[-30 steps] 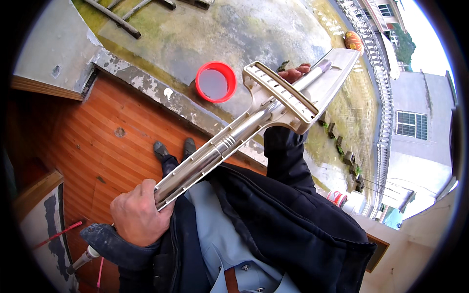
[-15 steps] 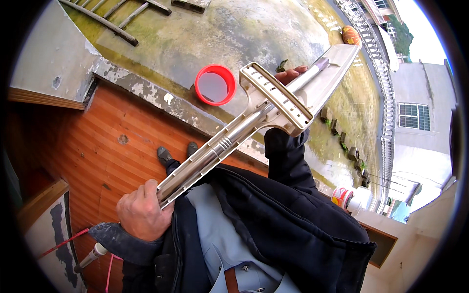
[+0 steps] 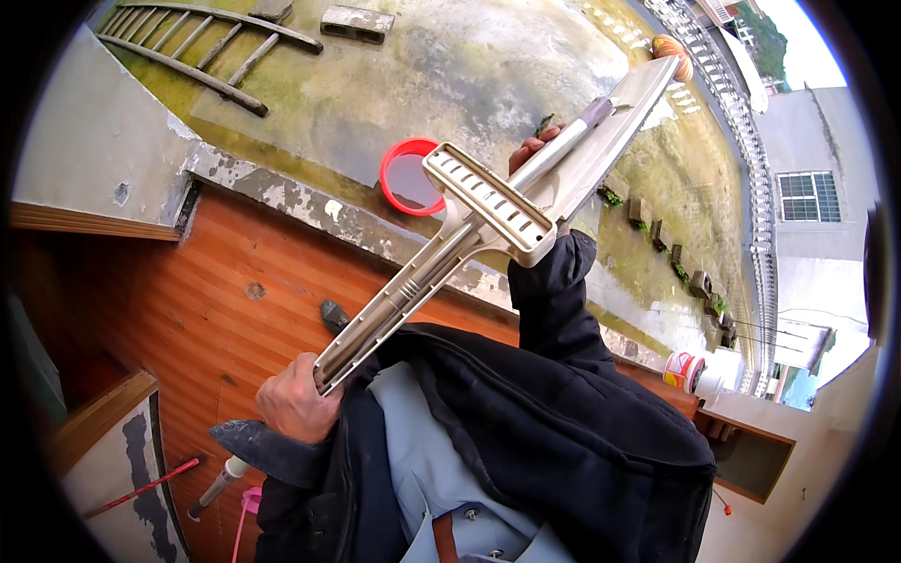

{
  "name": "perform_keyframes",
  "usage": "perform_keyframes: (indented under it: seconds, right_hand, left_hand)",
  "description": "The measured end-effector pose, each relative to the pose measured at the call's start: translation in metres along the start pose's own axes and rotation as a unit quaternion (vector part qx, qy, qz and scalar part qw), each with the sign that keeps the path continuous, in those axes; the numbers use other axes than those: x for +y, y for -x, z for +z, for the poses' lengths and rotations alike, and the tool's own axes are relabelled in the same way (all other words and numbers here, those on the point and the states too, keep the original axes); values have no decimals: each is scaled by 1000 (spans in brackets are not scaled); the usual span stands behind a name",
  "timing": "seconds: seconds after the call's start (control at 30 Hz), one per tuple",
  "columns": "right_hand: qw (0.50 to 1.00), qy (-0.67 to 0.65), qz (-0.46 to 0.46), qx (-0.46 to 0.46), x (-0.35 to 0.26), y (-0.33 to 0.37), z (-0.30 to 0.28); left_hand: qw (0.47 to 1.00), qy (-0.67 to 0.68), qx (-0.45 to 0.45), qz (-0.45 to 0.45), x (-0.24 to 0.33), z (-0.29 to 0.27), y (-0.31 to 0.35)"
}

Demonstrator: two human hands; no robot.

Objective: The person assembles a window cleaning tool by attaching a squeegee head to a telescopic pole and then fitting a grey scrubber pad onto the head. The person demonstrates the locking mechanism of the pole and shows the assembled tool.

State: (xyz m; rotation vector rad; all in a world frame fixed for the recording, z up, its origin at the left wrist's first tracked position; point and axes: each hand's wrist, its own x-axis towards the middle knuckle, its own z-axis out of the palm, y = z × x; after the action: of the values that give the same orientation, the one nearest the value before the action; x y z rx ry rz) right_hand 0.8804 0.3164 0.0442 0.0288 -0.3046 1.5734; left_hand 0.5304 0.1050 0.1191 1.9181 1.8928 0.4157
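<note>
Left hand (image 3: pixel 296 403) wraps the lower end of a long beige plastic squeegee (image 3: pixel 469 235); right hand (image 3: pixel 533 150) grips near its crossbar, holding it slanted over the red basin (image 3: pixel 394 183) on the mossy concrete roof (image 3: pixel 450 84).

- Tool (image 3: pixel 488 220): beige moulded plastic, smooth, slight sheen, ribbed along the shaft.
- Floor (image 3: pixel 216 281): reddish wood boards, satin.
- Roof (image 3: pixel 450 75): rough concrete, mossy, stained.
- Basin (image 3: pixel 410 176): glossy red plastic.
- Jacket (image 3: pixel 563 432): dark matt cloth.

Left hand (image 3: pixel 298 405) clenched low near the chest, right hand (image 3: pixel 531 150) gripping, arm outstretched.
</note>
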Motion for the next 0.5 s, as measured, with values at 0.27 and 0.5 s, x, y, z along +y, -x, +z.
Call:
perform_keyframes:
  seconds: [0.27, 0.5]
  right_hand:
    - [999, 13, 9, 40, 2, 2, 9]
    - [999, -20, 17, 37, -11, 12, -2]
  left_hand:
    - [997, -39, 71, 19, -7, 24, 9]
    - [999, 31, -25, -17, 2, 17, 5]
